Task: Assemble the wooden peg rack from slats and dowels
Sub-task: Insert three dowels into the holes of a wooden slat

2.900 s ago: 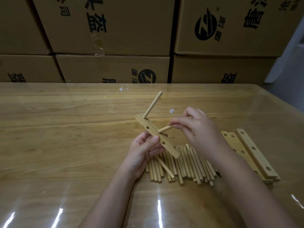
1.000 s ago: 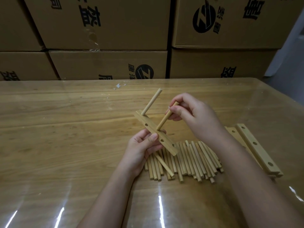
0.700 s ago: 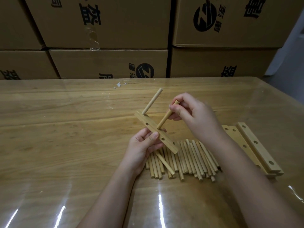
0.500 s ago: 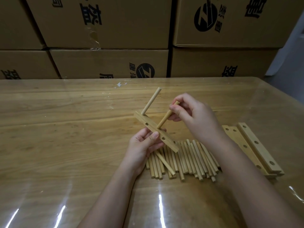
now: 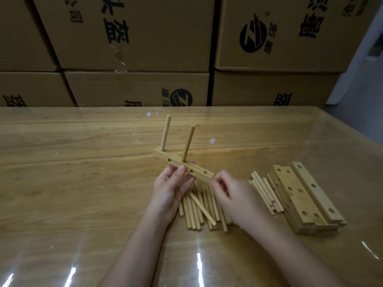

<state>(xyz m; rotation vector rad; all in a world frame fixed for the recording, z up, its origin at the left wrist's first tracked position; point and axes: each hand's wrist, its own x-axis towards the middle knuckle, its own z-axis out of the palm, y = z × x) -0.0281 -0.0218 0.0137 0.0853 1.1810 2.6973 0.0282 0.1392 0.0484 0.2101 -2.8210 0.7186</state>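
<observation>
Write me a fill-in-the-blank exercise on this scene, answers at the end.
The slat in the left hand carries ___ standing dowels.
The spare slats lie to the ___ of the loose dowels.
Behind the table are stacked cardboard ___.
Missing: two; right; boxes.

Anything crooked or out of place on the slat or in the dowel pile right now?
The second dowel in the slat leans further right than the first dowel. One loose dowel lies diagonally across the pile.
</observation>
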